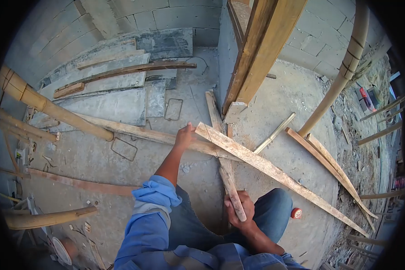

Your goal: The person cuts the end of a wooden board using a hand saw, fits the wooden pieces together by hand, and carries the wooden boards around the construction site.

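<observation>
My left hand (184, 137) is closed at the upper left end of a long rough wooden board (261, 164), which slants down to the right across the floor. Under it lies another long timber (144, 133), with a narrower wood piece (213, 110) crossing near the middle. Between my knees, my right hand (239, 209) wraps round a wooden stick (231, 191), thick like a tool handle. Its far end rests over the crossing piece, and I cannot make out a head on it. A small round red-and-white object (296, 213), perhaps a tape measure, sits beside my right knee.
A wooden post (261, 54) stands ahead by the wall. Bamboo poles rise at left (54, 108) and right (342, 76). Grey panels (108, 105) with timber strips lie at back left. More boards (328, 166) lean at right, near rubble ground. A bamboo piece (274, 132) lies ahead.
</observation>
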`<state>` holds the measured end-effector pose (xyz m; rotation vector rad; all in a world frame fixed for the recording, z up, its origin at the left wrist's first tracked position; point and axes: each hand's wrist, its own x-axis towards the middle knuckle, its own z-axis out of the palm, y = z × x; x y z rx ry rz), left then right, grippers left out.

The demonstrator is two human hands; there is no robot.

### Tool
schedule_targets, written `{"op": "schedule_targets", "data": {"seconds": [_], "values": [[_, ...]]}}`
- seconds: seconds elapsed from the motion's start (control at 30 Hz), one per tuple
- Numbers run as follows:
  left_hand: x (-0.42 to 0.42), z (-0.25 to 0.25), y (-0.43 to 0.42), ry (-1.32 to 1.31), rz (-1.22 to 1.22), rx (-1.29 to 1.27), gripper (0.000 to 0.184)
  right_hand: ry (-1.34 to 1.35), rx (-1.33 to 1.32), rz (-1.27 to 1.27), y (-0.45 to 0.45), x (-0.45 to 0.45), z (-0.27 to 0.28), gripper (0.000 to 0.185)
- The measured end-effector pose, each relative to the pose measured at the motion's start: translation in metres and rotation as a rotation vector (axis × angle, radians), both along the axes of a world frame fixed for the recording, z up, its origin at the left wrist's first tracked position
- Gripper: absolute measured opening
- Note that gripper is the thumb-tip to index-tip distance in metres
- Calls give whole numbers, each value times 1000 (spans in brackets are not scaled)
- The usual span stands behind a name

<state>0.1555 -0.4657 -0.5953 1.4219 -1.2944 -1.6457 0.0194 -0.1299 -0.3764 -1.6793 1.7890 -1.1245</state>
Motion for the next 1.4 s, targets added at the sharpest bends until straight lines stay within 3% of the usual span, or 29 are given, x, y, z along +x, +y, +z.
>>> {"op": "schedule_targets", "data": {"seconds": [0.07,0.1,0.13,0.2,0.37,0.47,0.57,0.7,1.03,1.13,1.17,1.27,1.4], "values": [[0,-9,-10,-141,-93,-170,55,-124,-166,-157,-46,29,-40,15],[2,-14,-13,-218,-133,-261,56,-210,-112,-205,-63,36,-54,15],[1,-17,-16,-175,-110,-240,56,-300,-62,-247,-80,39,-66,15],[-2,-24,-16,-99,-54,-194,56,-237,-65,-299,-107,36,-91,19],[4,-3,-17,-191,-148,-237,52,-391,77,-404,-115,41,-126,22],[1,-6,-17,-229,-143,-277,50,-471,65,-414,-116,42,-132,24],[-6,-6,-15,-219,-105,-327,49,-327,-101,-445,-120,45,-112,25],[-8,16,2,-297,16,-492,47,-279,-30,-374,-123,48,-109,28],[-14,7,-3,-320,45,-415,47,-242,-30,-365,-82,59,-97,35],[-10,7,-8,-329,15,-406,46,-518,13,-457,-99,57,-83,44],[-9,5,-6,-319,18,-395,46,-481,53,-453,-111,54,-77,51],[-15,2,-3,-246,66,-363,47,-304,-92,-380,-155,45,-99,48],[-14,3,-2,-228,69,-338,47,-285,-18,-339,-129,51,-102,50]]}}
